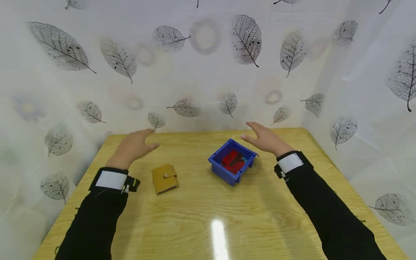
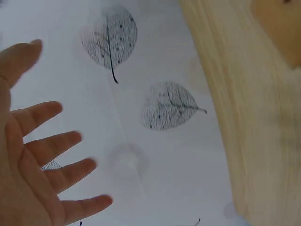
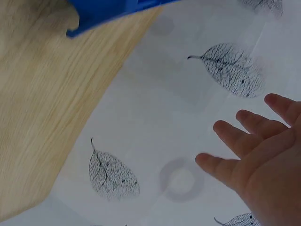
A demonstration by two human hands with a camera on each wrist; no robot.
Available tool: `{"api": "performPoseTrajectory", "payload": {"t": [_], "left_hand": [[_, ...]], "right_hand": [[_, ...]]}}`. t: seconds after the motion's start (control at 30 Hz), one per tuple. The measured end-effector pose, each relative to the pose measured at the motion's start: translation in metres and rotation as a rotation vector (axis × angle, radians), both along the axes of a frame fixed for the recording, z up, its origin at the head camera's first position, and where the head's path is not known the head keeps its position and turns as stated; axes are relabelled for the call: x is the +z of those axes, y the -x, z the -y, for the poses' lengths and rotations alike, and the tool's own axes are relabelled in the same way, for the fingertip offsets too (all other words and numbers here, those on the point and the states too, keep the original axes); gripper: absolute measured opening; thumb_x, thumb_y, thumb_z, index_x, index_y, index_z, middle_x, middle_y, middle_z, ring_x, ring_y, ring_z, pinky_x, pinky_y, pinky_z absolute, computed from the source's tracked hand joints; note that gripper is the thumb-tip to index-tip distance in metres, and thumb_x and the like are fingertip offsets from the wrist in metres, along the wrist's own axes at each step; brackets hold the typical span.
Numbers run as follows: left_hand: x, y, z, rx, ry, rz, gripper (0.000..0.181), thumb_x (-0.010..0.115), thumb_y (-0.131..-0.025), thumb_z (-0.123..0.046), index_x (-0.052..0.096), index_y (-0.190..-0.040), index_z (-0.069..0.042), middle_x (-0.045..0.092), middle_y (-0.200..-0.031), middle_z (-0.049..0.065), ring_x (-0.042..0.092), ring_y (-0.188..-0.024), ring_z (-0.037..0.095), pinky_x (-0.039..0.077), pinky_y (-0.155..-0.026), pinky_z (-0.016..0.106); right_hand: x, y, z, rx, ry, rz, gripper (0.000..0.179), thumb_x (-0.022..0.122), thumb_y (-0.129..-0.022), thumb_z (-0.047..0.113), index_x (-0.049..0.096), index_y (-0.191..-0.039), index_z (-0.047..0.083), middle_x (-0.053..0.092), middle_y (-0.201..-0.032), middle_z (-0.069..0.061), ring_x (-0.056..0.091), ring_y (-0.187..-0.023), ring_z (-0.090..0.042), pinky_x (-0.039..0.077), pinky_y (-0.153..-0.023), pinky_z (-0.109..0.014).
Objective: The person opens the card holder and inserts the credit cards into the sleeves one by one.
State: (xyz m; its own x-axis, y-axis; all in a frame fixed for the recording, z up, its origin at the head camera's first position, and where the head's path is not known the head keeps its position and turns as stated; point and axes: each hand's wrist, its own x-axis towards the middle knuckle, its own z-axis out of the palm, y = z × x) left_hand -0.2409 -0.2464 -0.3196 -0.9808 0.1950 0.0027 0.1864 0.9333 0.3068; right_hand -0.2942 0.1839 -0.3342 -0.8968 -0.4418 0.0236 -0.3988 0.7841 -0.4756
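My left hand [image 1: 132, 147] hovers over the left side of the table, fingers spread and holding nothing. A yellow wallet-like notebook [image 1: 164, 178] with a snap strap lies flat to the right of it. In the left wrist view, a corner of the notebook [image 2: 282, 28] shows at the upper right. Over the right side, my right hand [image 1: 268, 139] is raised with straight, spread fingers and an empty palm. Just left of its fingertips stands a blue plastic bin [image 1: 224, 176] with red items [image 1: 232, 161] inside. The bin's edge [image 3: 108, 12] crosses the top of the right wrist view.
The wooden table [image 1: 182, 216] ends at a pale curtain [image 1: 208, 79] printed with grey leaves, which rises behind and on both sides. Black sleeves and wrist straps cover my forearms. A bright light reflection lies on the tabletop near the front.
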Motion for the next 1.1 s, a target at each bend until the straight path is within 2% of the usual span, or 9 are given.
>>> {"api": "performPoseTrajectory", "payload": {"t": [0.1,0.17,0.27,0.4,0.53,0.67,0.83,0.97,1.1], "left_hand": [[-0.025,-0.007,-0.012,-0.068,-0.024,0.102,0.055,0.061,-0.096,-0.028,0.047,-0.14,0.001,0.055,-0.132,0.026,0.053,-0.118,0.044,0.044,-0.096,0.057],[-0.042,-0.012,-0.016,-0.076,-0.029,0.149,0.051,0.064,-0.094,-0.024,0.051,-0.136,0.003,0.058,-0.128,0.025,0.056,-0.115,0.042,0.047,-0.093,0.054],[-0.067,-0.017,-0.02,-0.043,-0.014,0.16,0.055,0.07,-0.09,-0.023,0.052,-0.134,0.006,0.055,-0.131,0.028,0.052,-0.119,0.045,0.044,-0.097,0.055],[-0.098,-0.017,-0.021,0.008,-0.01,0.174,0.077,0.078,-0.082,-0.025,0.042,-0.14,0.01,0.039,-0.142,0.036,0.039,-0.128,0.053,0.035,-0.104,0.06],[-0.119,-0.015,-0.019,0.022,-0.053,0.218,0.089,0.082,-0.079,-0.025,0.034,-0.141,0.016,0.042,-0.137,0.038,0.043,-0.125,0.051,0.038,-0.103,0.058],[-0.126,-0.018,-0.026,0.049,-0.083,0.219,0.082,0.083,-0.077,-0.025,0.042,-0.133,0.019,0.055,-0.123,0.033,0.054,-0.113,0.045,0.045,-0.095,0.053],[-0.128,-0.045,-0.057,0.098,-0.055,0.168,0.079,0.084,-0.075,-0.031,0.05,-0.13,0.013,0.055,-0.123,0.031,0.052,-0.11,0.049,0.044,-0.093,0.056],[-0.131,-0.068,-0.097,0.051,-0.052,0.081,0.082,0.087,-0.068,-0.038,0.055,-0.127,0.009,0.057,-0.122,0.027,0.052,-0.103,0.047,0.046,-0.088,0.053],[-0.132,-0.081,-0.136,-0.015,-0.095,0.049,0.085,0.089,-0.062,-0.042,0.058,-0.123,0.008,0.059,-0.119,0.024,0.052,-0.099,0.044,0.048,-0.084,0.049]], "right_hand": [[-0.01,-0.02,0.011,0.047,0.029,-0.029,0.069,0.051,-0.099,0.043,0.031,-0.15,0.001,0.034,-0.152,-0.023,0.031,-0.139,-0.041,0.027,-0.112,-0.055],[-0.015,-0.036,0.02,0.085,0.052,-0.042,0.064,0.055,-0.099,0.04,0.038,-0.147,0.001,0.04,-0.148,-0.022,0.037,-0.136,-0.04,0.032,-0.11,-0.054],[-0.022,-0.058,0.032,0.149,0.08,-0.049,0.055,0.059,-0.097,0.034,0.047,-0.141,0.002,0.051,-0.14,-0.018,0.049,-0.127,-0.035,0.041,-0.103,-0.051],[-0.03,-0.08,0.045,0.23,0.106,-0.048,0.046,0.059,-0.098,0.031,0.054,-0.135,0.003,0.059,-0.13,-0.013,0.058,-0.116,-0.029,0.048,-0.095,-0.045],[-0.035,-0.098,0.056,0.272,0.117,-0.026,0.044,0.058,-0.099,0.031,0.056,-0.133,0.004,0.061,-0.128,-0.012,0.059,-0.115,-0.028,0.05,-0.093,-0.045],[-0.039,-0.111,0.067,0.283,0.106,-0.027,0.042,0.06,-0.098,0.028,0.057,-0.132,0.004,0.062,-0.128,-0.01,0.06,-0.115,-0.025,0.05,-0.094,-0.042],[-0.054,-0.124,0.082,0.295,0.077,-0.019,0.037,0.061,-0.097,0.027,0.061,-0.126,0.004,0.066,-0.12,-0.008,0.064,-0.104,-0.021,0.052,-0.089,-0.036],[-0.068,-0.128,0.095,0.274,0.069,0.034,0.025,0.063,-0.095,0.023,0.066,-0.112,0.005,0.07,-0.103,-0.004,0.066,-0.087,-0.016,0.053,-0.074,-0.03],[-0.081,-0.128,0.107,0.191,-0.006,-0.008,0.012,0.067,-0.089,0.019,0.064,-0.082,0.011,0.062,-0.072,0.004,0.056,-0.063,-0.009,0.046,-0.055,-0.025]]}}
